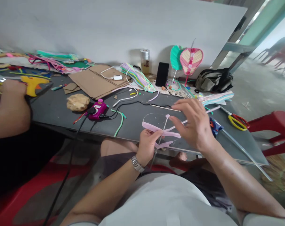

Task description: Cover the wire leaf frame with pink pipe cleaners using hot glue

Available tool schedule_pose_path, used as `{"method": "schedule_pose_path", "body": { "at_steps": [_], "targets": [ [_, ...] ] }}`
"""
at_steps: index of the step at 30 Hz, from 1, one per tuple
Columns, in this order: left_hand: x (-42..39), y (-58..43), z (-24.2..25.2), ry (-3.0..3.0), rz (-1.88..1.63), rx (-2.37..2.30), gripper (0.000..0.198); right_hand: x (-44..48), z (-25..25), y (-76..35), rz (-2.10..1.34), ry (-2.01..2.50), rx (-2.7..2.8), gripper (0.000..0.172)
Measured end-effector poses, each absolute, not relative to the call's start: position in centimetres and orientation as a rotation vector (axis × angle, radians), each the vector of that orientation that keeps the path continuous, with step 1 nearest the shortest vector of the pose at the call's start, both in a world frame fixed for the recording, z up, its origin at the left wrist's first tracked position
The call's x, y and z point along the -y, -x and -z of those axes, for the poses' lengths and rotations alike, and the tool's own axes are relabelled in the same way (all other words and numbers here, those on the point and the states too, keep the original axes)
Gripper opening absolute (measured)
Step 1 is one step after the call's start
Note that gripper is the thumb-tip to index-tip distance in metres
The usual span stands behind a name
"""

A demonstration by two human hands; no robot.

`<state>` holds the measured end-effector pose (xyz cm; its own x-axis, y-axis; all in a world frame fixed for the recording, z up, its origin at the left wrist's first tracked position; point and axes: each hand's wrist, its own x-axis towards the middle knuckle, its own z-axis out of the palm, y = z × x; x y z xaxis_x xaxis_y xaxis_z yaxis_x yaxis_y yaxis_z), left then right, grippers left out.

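Far left on the grey table [133, 125], a co-worker's hand [12, 106] just beside a yellow glue gun [33, 84]; next, flattened cardboard [97, 81] and a magenta power socket [97, 110] trailing black cords. At centre, the left hand [147, 146], a metal watch [137, 164] on its wrist, closed around a thin stick [164, 125] and pale pink strips [160, 130], held just off the table's near edge. Above them, a thin wire loop [148, 114], its middle unfilled, only the lower part strip-covered. Right hand [194, 124] raised, fingers spread, any contact with the strips unclear. Behind, a filled pink heart-shaped piece [191, 61]. Far right, red-and-yellow scissors [237, 122]. Strip-to-stick join hidden by fingers.
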<state>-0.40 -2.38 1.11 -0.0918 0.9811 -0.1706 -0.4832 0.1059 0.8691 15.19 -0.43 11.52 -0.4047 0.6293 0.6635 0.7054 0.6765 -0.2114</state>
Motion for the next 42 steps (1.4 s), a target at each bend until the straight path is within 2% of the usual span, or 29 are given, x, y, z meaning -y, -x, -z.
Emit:
{"method": "schedule_pose_path", "body": {
  "at_steps": [4, 5, 9, 13, 17, 23, 28, 35, 38, 42],
  "targets": [
    [1.6, 1.5, -2.1, -0.606, -1.441, -0.958, 0.022, 3.0, -7.0, -17.7, -0.054, 1.026, 1.605, 0.011],
    [1.4, 1.6, -2.4, -0.571, -1.423, -0.907, 0.024, 3.3, -5.3, -18.1, -0.203, 1.106, 1.417, 0.011],
    [1.4, 0.9, -3.1, -0.449, -1.210, -0.696, 0.031, 2.7, -0.8, -18.3, -1.145, 1.214, 1.118, 0.037],
    [1.7, -0.1, -3.2, -0.494, -1.129, -0.704, 0.036, 1.5, -1.6, -17.1, -1.487, 0.919, 1.149, 0.037],
    [1.7, -0.1, -3.0, -0.582, -1.157, -0.752, 0.038, 1.7, -2.8, -16.1, -1.485, 0.775, 1.165, 0.032],
    [1.2, 0.3, -2.3, -0.632, -1.120, -0.791, 0.038, 2.5, -1.8, -15.4, -1.373, 0.806, 1.120, 0.024],
    [1.0, 0.5, -2.6, -0.600, -1.075, -0.819, 0.058, 2.4, -1.6, -14.9, -1.307, 0.782, 1.116, 0.019],
    [1.2, 0.6, -3.3, -0.672, -1.233, -0.869, 0.077, 1.8, -2.0, -15.0, -1.033, 0.829, 1.295, 0.025],
    [1.4, 0.6, -3.7, -0.729, -1.349, -0.961, 0.073, 1.7, -1.9, -15.0, -0.918, 0.877, 1.380, 0.026],
    [1.8, 0.8, -4.2, -0.863, -1.379, -0.973, 0.050, 1.9, -2.0, -15.0, -0.848, 0.869, 1.457, 0.025]
  ]
}}
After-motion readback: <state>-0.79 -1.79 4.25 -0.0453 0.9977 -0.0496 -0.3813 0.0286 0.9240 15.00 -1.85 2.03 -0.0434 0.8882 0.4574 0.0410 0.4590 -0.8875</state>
